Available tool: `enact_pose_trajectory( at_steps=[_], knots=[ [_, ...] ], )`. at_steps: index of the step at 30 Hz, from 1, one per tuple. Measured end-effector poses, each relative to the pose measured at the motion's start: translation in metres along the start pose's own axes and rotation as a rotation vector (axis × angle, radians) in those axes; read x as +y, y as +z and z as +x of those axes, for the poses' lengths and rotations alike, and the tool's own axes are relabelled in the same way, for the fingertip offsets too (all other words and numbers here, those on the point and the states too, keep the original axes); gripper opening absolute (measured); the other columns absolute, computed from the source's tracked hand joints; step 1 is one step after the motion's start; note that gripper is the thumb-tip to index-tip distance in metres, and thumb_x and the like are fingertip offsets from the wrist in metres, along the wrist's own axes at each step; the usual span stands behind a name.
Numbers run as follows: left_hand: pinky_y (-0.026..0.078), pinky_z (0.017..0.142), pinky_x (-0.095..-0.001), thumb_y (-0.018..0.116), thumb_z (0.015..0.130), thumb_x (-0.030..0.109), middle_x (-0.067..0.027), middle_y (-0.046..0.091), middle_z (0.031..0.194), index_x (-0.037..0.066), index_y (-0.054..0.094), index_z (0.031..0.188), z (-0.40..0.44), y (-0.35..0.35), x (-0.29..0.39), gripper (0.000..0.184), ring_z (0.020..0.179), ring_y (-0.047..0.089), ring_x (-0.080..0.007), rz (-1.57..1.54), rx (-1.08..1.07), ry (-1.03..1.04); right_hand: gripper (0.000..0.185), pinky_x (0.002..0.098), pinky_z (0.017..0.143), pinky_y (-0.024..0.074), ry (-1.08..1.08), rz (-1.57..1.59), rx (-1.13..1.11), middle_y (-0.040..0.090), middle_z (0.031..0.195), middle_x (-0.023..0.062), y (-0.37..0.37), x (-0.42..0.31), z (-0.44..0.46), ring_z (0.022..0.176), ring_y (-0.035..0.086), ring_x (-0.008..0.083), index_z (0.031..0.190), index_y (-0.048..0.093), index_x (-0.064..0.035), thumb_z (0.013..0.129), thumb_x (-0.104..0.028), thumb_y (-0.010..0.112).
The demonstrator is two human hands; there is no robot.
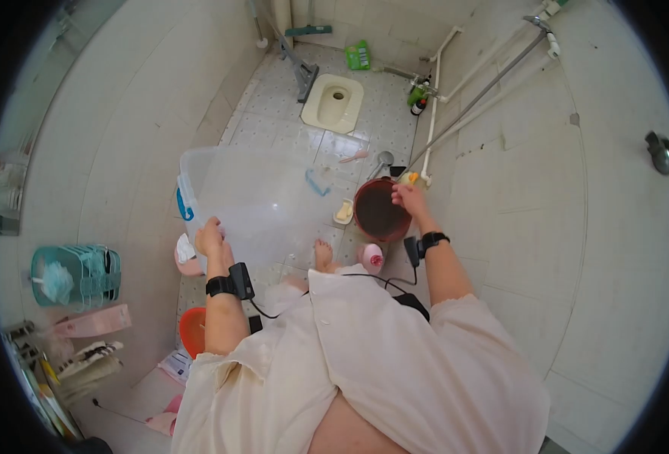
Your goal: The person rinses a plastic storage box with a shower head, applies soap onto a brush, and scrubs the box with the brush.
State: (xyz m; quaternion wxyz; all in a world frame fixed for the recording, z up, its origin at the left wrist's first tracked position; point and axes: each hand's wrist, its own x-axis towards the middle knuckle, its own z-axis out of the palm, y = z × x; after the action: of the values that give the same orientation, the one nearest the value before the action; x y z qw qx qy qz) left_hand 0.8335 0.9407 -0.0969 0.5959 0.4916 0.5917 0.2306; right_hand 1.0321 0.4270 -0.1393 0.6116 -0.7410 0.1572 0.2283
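Observation:
My left hand point(211, 237) is closed on the near left edge of a large clear plastic storage box point(251, 193), which has a blue latch point(184, 204) on its left side. Through the clear plastic the floor tiles show faintly. My right hand point(410, 200) is over the right rim of a dark red bucket point(361, 225) of dark-looking water, its fingers curled together. What they hold, if anything, I cannot make out. A small yellow-orange thing point(413, 178) lies just beyond that hand. Left of the bucket is a soap dish point(343, 212) with a pale bar in it.
A squat toilet point(333, 104) is set in the tiled floor ahead, with a grey squeegee mop point(305, 79) beside it. A shower head point(385, 158) lies behind the bucket. A pink-and-white bottle point(371, 258) stands near my feet; an orange basin point(192, 331) is at left.

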Motion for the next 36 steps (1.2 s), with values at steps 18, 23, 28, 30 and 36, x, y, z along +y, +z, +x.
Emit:
enact_pose_trajectory(
  at_steps=[18,23,28,30,36],
  knots=[
    [0.035,0.043,-0.0313,0.074,0.071,0.005,-0.0061,0.054,0.058,0.004,0.053,0.072,0.169,0.275,0.093,0.021,0.046,0.051,-0.0165,0.041,-0.166,-0.131,0.027,0.0245,0.068,0.0568,0.209,-0.071,0.242,0.072,0.092,0.0078,0.027,-0.101,0.156,0.073,0.069,0.0134,0.117,0.071,0.0009,0.101,-0.013,0.055],
    [0.035,0.044,-0.0308,0.075,0.072,0.005,-0.0059,0.055,0.058,0.003,0.055,0.076,0.183,0.356,0.101,0.020,0.045,0.048,-0.0149,0.070,-0.265,-0.095,0.028,0.0245,0.069,0.0564,0.284,-0.064,0.350,0.073,0.092,0.0075,0.013,-0.102,0.165,0.074,0.069,0.0135,0.119,0.070,0.0025,0.101,-0.013,0.054],
    [0.036,0.047,-0.0309,0.074,0.074,0.005,-0.0059,0.054,0.058,0.002,0.057,0.079,0.211,0.447,0.095,0.018,0.048,0.050,-0.0157,0.162,-0.332,-0.141,0.030,0.0262,0.072,0.0561,0.300,-0.110,0.393,0.073,0.094,0.0079,-0.023,-0.103,0.200,0.076,0.069,0.0129,0.122,0.069,0.0025,0.102,-0.014,0.053],
    [0.037,0.049,-0.0307,0.073,0.075,0.005,-0.0065,0.055,0.059,0.001,0.058,0.081,0.213,0.481,0.096,0.017,0.050,0.050,-0.0164,0.118,-0.342,-0.166,0.030,0.0259,0.072,0.0557,0.320,-0.072,0.428,0.073,0.095,0.0085,-0.046,-0.099,0.220,0.077,0.069,0.0137,0.122,0.069,0.0019,0.101,-0.014,0.054],
    [0.040,0.052,-0.0334,0.072,0.075,0.001,-0.0067,0.055,0.065,0.002,0.057,0.083,0.220,0.582,0.075,0.017,0.052,0.051,-0.0181,0.138,-0.381,-0.255,0.040,0.0290,0.073,0.0543,0.282,-0.006,0.636,0.072,0.099,0.0101,-0.135,-0.088,0.311,0.081,0.070,0.0164,0.133,0.061,0.0014,0.099,-0.018,0.058]
  ],
)
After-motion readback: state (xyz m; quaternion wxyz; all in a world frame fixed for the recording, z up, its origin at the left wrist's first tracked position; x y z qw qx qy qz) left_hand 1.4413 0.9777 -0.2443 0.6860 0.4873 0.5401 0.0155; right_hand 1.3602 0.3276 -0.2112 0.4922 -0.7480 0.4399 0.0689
